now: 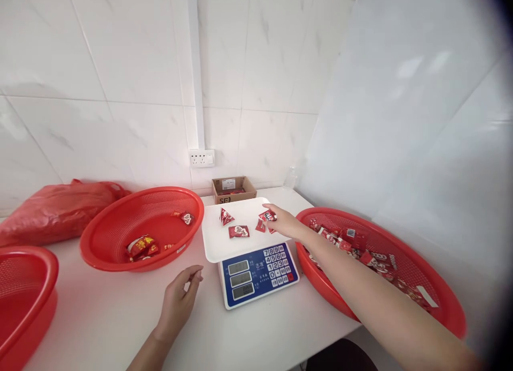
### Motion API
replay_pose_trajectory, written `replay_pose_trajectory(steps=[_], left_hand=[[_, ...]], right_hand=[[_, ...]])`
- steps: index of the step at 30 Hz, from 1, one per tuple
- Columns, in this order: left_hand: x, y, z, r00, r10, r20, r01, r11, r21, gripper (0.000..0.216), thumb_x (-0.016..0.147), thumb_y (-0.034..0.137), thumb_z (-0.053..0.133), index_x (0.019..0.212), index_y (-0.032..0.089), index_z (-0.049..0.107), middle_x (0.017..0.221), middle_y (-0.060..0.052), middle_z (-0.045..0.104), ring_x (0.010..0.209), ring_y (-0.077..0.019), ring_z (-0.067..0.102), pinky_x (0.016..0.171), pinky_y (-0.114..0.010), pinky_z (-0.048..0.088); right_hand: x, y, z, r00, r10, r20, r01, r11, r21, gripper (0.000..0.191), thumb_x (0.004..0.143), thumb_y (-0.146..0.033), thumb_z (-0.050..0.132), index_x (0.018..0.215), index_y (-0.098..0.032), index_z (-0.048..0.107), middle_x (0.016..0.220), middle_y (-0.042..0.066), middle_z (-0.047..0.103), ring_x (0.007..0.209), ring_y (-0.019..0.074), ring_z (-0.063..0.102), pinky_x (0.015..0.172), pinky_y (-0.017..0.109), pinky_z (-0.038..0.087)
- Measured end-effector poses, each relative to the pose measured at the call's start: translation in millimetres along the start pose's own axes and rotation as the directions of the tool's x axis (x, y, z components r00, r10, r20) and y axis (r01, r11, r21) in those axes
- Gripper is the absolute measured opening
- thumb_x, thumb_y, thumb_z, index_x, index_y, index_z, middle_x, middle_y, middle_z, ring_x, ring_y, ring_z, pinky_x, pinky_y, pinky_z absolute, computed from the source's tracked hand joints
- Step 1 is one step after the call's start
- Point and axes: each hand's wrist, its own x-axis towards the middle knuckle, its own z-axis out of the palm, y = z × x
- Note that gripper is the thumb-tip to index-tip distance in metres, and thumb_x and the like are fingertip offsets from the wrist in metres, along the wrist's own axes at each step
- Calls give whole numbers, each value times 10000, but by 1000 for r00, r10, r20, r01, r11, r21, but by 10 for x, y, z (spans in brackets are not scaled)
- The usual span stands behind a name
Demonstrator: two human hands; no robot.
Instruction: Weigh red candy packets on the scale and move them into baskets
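On the white pan [214,246] of a digital scale [260,275] lie several small red wrapped packets. One is a pyramid-shaped packet [226,216], another a flat rectangular packet [239,231] with white print. My right hand [284,222] reaches over the pan's right side, fingers closed round a red packet [266,215]; a smaller red piece [260,226] lies just beneath it. My left hand [179,296] hovers or rests by the scale's left front, fingers curled with thumb and fingertips together, nothing visible in them.
At right stands a red basket [449,301] heaped with red packets, under my right forearm. Another red basket [92,242] at left holds a few packets. A third red basket [48,264], a red bag [52,208], a cardboard box [234,197] and a clear cup [290,177] are around.
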Motion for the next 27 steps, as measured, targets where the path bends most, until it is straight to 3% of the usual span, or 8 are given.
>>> replay_pose_trajectory(steps=[6,12,16,21,24,27], left_hand=[[-2,6,4,1000,24,13,-24,1000,-7,296,843,438,445,926,210,614,803,-46,671,737,-169,641,558,-232,498],[-23,34,-1,999,26,23,-26,1000,-13,287,848,431,441,928,215,613,804,-37,670,745,-164,638,592,-239,502],[-28,44,-7,999,46,20,-46,999,-9,288,848,425,440,917,209,617,800,-39,671,736,-164,636,636,-257,505],[-25,39,0,998,55,23,-55,998,-14,286,853,424,433,927,212,611,795,-42,665,732,-168,632,626,-263,501],[-32,23,7,999,40,29,-39,999,-26,284,859,419,429,942,211,605,812,-47,663,739,-169,628,555,-242,479],[-38,10,12,998,44,42,-43,998,-39,282,862,416,431,951,211,604,815,-48,658,748,-168,624,561,-243,480]], right_hand=[[175,28,220,999,-7,40,9,999,-33,636,781,-221,536,1384,-221,331,1334,92,498,1012,197,594,825,297,470],[154,-91,408,989,-112,97,122,987,-107,569,779,-184,535,1336,-143,423,1354,111,478,1196,231,468,1009,352,347],[140,-88,539,982,-175,74,185,970,-157,575,761,-93,503,1329,-157,432,1355,92,461,1216,199,444,1031,312,319],[186,-106,558,986,-167,-9,160,962,-223,591,736,-9,432,1312,-141,445,1353,115,441,1212,202,446,1015,310,331],[228,-193,551,985,-170,-32,157,956,-247,524,796,-88,419,1317,-151,436,1353,108,455,1228,203,421,1022,336,324],[249,-330,606,982,-188,-8,179,945,-272,510,825,-283,490,1325,-197,437,1403,104,409,1303,262,312,1046,430,271]])
